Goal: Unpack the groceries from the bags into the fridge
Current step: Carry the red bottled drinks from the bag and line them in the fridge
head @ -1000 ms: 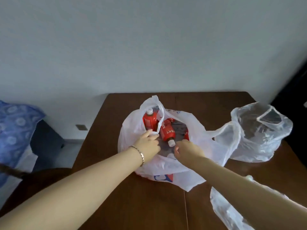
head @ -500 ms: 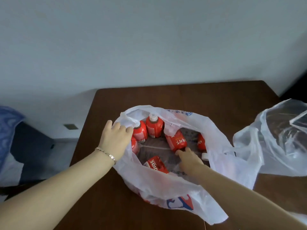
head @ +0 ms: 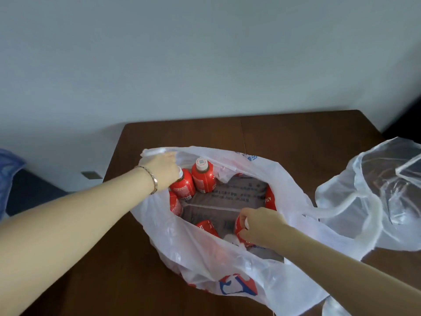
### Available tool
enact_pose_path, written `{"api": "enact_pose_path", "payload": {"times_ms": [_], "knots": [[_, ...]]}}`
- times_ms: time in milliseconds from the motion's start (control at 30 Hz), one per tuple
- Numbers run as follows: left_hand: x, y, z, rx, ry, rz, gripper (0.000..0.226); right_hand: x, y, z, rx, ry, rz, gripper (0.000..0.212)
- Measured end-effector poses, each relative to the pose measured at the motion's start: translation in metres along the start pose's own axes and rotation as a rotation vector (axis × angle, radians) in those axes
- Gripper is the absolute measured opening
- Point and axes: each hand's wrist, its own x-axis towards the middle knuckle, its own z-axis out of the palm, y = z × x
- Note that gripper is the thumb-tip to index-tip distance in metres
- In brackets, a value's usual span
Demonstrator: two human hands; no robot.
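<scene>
Red bottles (head: 203, 179) with white caps, at least six on show, all inside the white bag (head: 227, 267), none out yet. Two upright at the far left side, close together. Others tipped or lying round the edge, on top of a flat grey pack (head: 239, 197) at the bottom.

Right hand (head: 262, 224) deep in the bag, curled round the near bottle (head: 238, 226), up by its cap. Not lifted clear yet, by the look of it. Left hand (head: 163, 171) on top of the left bottle (head: 183, 190), right at the bag's rim. Far side of that hand hidden, so cannot tell: holding the cap, holding the rim, or only resting.

Bag wide open on the brown counter (head: 296, 137). Just beside it on the right, a clear bag (head: 376, 190), touching the white one, insides hard to make out. A bit more clear plastic (head: 335, 307) at the bottom right corner. Blue cloth (head: 9, 160) far off to the left, past the counter. Pale wall (head: 205, 65) behind.

No fridge in sight. Looks like the very start of this bag: every bottle left to carry. Most likely step now: picking up one bottle, maybe two at once. After that the grey pack, then a check of the clear bags.
</scene>
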Motion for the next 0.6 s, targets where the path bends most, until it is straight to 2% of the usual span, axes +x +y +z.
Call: {"api": "enact_pose_path", "payload": {"times_ms": [67, 133, 200, 233, 333, 433, 600], "knots": [[0.002, -0.003, -0.006, -0.287, 0.066, -0.155, 0.024, -0.001, 0.001, 0.005, -0.011, 0.042, -0.005, 0.026], [0.005, 0.004, 0.004, -0.459, 0.155, -0.178, 0.029, -0.002, 0.002, 0.008, -0.020, 0.080, -0.008, 0.027], [0.009, 0.012, 0.009, -0.507, 0.128, -0.234, 0.038, -0.001, 0.003, 0.010, -0.029, 0.114, -0.006, 0.027], [0.012, 0.017, 0.008, -0.451, 0.073, -0.285, 0.041, -0.001, 0.003, 0.010, -0.035, 0.127, -0.005, 0.028], [0.021, 0.028, 0.006, -0.356, 0.092, -0.394, 0.037, 0.000, 0.004, 0.010, -0.030, 0.148, -0.009, 0.029], [0.027, 0.041, 0.002, -0.351, 0.117, -0.330, 0.031, 0.000, 0.004, 0.012, -0.038, 0.162, -0.013, 0.028], [0.027, 0.060, -0.002, -0.674, 0.176, -0.390, 0.035, 0.001, 0.004, 0.014, -0.021, 0.177, -0.015, 0.027]]}}
